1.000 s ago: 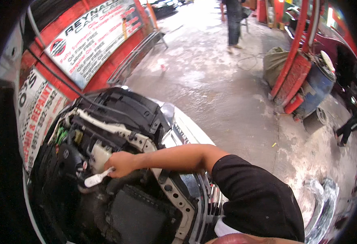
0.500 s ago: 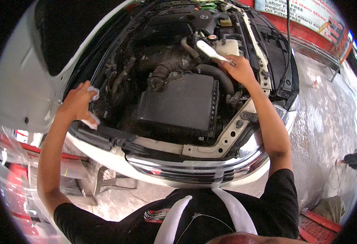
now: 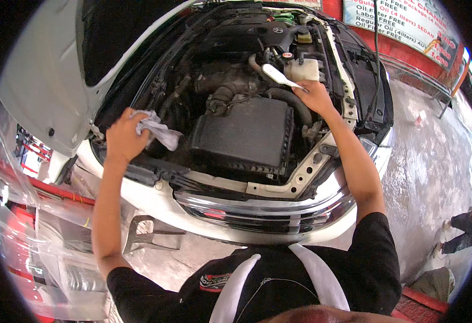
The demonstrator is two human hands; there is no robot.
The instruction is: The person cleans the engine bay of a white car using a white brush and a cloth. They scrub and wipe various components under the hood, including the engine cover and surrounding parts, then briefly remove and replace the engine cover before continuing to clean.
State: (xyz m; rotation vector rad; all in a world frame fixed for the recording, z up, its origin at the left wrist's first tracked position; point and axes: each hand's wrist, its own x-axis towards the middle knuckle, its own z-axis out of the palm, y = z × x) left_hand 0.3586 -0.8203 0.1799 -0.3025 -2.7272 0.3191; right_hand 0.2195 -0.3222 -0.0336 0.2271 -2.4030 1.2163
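Note:
My left hand (image 3: 125,135) is closed around a crumpled whitish-grey rag (image 3: 163,132), which hangs out past the fingers over the left side of the engine bay. Below and right of the rag is the black, boxy air filter housing (image 3: 241,134). On the other side, my right hand (image 3: 315,97) grips the thin end of a white tool (image 3: 276,75) with a wide, rounded, paddle-like end. Its exact kind I cannot make out. That wide end points up and left, over the hoses beside a whitish plastic reservoir (image 3: 306,70).
The car's chrome grille (image 3: 263,210) and white front bumper (image 3: 230,229) lie between me and the engine. A dark stand (image 3: 147,234) is on the floor at left. At the right edge, another person's dark-clothed legs (image 3: 462,234) show. A signboard (image 3: 397,27) hangs behind.
My left hand has moved right, inward over the engine bay, and more of the rag shows. My right hand still holds the white tool near the reservoir.

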